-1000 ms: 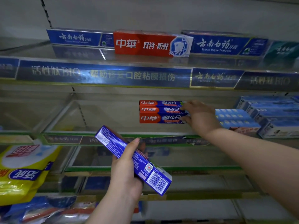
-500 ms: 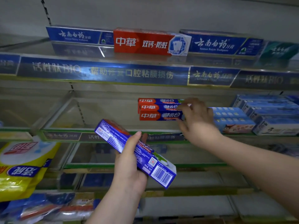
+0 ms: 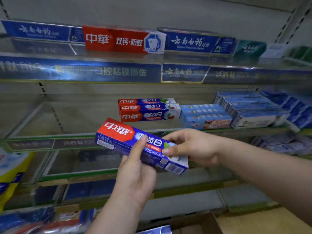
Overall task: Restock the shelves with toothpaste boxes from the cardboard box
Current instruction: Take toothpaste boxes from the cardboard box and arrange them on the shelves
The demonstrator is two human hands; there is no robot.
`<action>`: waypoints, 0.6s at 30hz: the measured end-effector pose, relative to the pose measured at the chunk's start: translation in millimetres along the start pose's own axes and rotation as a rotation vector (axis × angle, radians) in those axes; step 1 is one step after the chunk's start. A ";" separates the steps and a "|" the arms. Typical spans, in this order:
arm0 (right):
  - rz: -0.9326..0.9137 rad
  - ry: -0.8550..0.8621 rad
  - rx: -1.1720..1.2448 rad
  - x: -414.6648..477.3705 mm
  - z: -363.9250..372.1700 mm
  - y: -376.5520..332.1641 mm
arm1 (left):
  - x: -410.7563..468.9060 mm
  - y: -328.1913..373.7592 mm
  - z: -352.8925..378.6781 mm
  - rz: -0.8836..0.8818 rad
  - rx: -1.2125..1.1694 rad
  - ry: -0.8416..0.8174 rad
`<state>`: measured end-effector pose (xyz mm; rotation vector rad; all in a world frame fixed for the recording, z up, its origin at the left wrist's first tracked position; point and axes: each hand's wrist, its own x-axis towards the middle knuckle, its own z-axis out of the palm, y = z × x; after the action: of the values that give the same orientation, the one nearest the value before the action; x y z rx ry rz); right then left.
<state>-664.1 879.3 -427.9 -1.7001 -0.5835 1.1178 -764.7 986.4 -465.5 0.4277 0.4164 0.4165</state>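
The left hand (image 3: 135, 176) and right hand (image 3: 194, 147) both had fingers curled round the toothpaste box (image 3: 118, 132), and it looked best to lay it flat on the pile (image 3: 148, 114) just above them.

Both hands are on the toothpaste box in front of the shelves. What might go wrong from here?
The toothpaste box is tilted, with the left hand and right hand both holding it away from its red end; a loose grip could let it drop. Setting it on the stack of three matching boxes could knock them askew or against the light blue boxes beside them.
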 end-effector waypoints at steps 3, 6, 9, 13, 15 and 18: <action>-0.033 0.044 0.027 -5.4 -12.3 -3.6 | -1.5 -0.6 -0.2 0.029 0.023 -0.021; -0.025 0.091 0.052 -10.7 -22.6 -9.2 | -2.6 6.6 -4.2 -0.006 -0.003 0.024; 0.010 0.088 0.091 -15.5 -28.4 -14.8 | -2.4 14.1 -9.2 -0.012 -0.038 0.058; -0.031 0.134 0.180 -17.2 -29.3 -20.7 | -9.1 20.0 -9.1 0.018 -0.072 0.058; -0.037 0.143 0.133 -18.8 -27.9 -24.9 | -11.1 23.4 -7.3 0.030 -0.049 0.059; 0.005 0.108 -0.169 -21.5 -22.6 -29.7 | -15.4 28.6 -2.1 0.029 -0.019 0.047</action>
<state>-650.7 863.8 -390.0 -1.8952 -0.6199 0.9965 -787.0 1003.5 -449.1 0.4066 0.4521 0.4592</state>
